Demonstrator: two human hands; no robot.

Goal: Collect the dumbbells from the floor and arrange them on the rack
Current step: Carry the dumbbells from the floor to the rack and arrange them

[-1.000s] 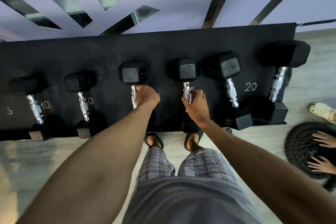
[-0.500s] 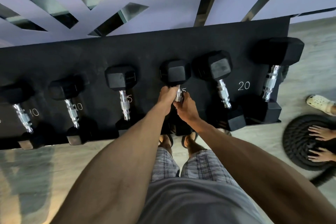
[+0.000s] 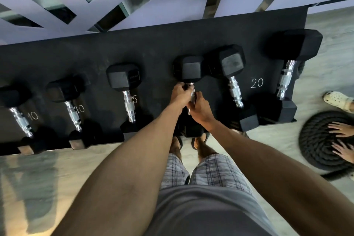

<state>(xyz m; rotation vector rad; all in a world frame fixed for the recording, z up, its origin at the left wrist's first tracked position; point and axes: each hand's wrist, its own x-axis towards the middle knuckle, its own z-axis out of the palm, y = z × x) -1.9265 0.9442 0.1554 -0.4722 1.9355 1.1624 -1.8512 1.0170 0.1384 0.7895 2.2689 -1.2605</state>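
Note:
A black rack [image 3: 153,44] slopes toward me with several black hex dumbbells lying on it, chrome handles pointing at me. Both hands grip the handle of the fourth dumbbell [image 3: 188,68] from the left: my left hand [image 3: 180,95] high near its far head, my right hand [image 3: 200,108] just below. Its near head is hidden behind my hands. To the left lies a dumbbell [image 3: 124,78] by a chalked 5, and two more [image 3: 65,90] [image 3: 11,96] by chalked 10s. To the right lie a larger dumbbell [image 3: 229,62] and the largest [image 3: 295,46], with a chalked 20 between them.
A coiled black rope [image 3: 321,143] lies on the pale floor at the right, with another person's two hands [image 3: 342,140] on it and a white shoe [image 3: 337,98] beside it. My sandalled feet stand against the rack's front lip. A mirrored wall rises behind the rack.
My left hand let go of the third dumbbell and moved right to join my right hand on the fourth dumbbell's handle. The view shifted right.

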